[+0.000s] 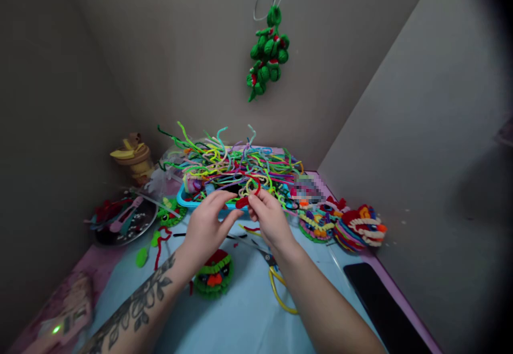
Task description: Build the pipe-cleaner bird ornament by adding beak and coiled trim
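Pipe cleaner in red [242, 203] sits pinched in right hand [269, 219], thick end pointing left toward left hand [210, 220], whose grip gapes empty.

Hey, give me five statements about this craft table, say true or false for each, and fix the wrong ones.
1. The right hand holds a red pipe-cleaner piece. True.
2. The scissors hang on the wall. False: the scissors lie on the light blue table cover.
3. Many colourful pipe cleaners are piled at the blue tray. True.
4. The phone-like device is white. False: the phone-like device is black.
5. A green ornament hangs near the back wall. True.
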Tool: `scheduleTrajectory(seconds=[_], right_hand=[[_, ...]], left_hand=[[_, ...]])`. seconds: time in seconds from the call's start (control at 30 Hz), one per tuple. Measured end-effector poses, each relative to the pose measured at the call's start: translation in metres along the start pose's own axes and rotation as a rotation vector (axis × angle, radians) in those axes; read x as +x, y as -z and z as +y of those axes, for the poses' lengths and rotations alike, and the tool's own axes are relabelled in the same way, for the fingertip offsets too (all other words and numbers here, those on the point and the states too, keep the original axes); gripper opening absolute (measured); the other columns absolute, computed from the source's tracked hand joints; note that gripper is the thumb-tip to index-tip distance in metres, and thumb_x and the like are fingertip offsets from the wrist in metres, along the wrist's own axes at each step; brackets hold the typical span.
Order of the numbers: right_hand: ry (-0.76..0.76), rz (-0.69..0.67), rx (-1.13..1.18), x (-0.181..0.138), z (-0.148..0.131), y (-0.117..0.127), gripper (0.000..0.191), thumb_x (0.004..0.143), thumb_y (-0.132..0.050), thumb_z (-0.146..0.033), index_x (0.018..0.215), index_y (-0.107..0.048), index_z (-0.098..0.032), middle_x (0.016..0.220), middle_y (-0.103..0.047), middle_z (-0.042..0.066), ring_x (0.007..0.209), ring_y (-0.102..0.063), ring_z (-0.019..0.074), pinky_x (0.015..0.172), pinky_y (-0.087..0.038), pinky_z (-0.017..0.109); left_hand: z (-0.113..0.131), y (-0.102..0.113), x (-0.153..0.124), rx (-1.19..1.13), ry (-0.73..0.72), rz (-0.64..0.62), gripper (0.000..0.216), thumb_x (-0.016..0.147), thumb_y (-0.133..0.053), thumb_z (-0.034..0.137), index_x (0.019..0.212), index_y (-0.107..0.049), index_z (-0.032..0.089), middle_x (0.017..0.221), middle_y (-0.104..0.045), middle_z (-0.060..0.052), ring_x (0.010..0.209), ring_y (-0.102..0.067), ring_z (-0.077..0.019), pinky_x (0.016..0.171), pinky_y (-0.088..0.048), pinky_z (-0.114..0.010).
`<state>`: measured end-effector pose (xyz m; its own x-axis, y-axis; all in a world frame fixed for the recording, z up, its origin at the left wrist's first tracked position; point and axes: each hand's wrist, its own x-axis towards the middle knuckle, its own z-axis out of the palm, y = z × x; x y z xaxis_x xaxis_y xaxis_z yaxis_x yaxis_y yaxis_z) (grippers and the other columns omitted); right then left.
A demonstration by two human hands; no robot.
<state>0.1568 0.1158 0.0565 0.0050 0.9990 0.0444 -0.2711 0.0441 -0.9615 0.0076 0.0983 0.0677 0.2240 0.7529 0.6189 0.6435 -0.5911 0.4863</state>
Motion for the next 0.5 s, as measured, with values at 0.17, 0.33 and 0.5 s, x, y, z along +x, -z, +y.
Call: scheduleTrajectory(seconds=[0.17,0.33,0.5], right_hand=[[-0.01,0.0,0.032,-0.0023,-0.0003,-0.0029,0.02,0.074,-0.06,-0.037,0.069,-0.051,-0.019,0.052,-0.042,-0.008,0.046,-0.035,0.007,0.043,-0.026,0.02],[-0.085,-0.011,0.086,-0.0051,-0.0013,-0.0074,0.021,0.071,-0.062,-0.037,0.068,-0.049,-0.02,0.049,-0.041,-0.009,0.043,-0.033,0.0066,0.04,-0.022,0.02],[-0.103,-0.009,0.09,-0.0048,-0.0009,-0.0084,0.022,0.07,-0.061,-0.036,0.066,-0.047,-0.021,0.046,-0.041,-0.009,0.041,-0.031,0.0065,0.04,-0.02,0.02]], left_hand=[[-0.0033,-0.0043,-0.0027,0.12,-0.144,0.087,0.024,0.083,-0.062,0.026,0.105,-0.059,0.017,0.104,-0.066,-0.009,0.095,-0.062,-0.0199,0.084,-0.05,-0.033],[-0.0036,-0.0061,-0.0032,0.228,-0.256,0.132,0.019,0.083,-0.063,0.022,0.099,-0.062,0.015,0.094,-0.069,-0.009,0.087,-0.064,-0.0197,0.081,-0.05,-0.032],[-0.0023,-0.0031,-0.0037,0.259,-0.314,0.136,0.015,0.083,-0.063,0.019,0.097,-0.064,0.015,0.09,-0.071,-0.008,0.079,-0.065,-0.0184,0.075,-0.05,-0.031]])
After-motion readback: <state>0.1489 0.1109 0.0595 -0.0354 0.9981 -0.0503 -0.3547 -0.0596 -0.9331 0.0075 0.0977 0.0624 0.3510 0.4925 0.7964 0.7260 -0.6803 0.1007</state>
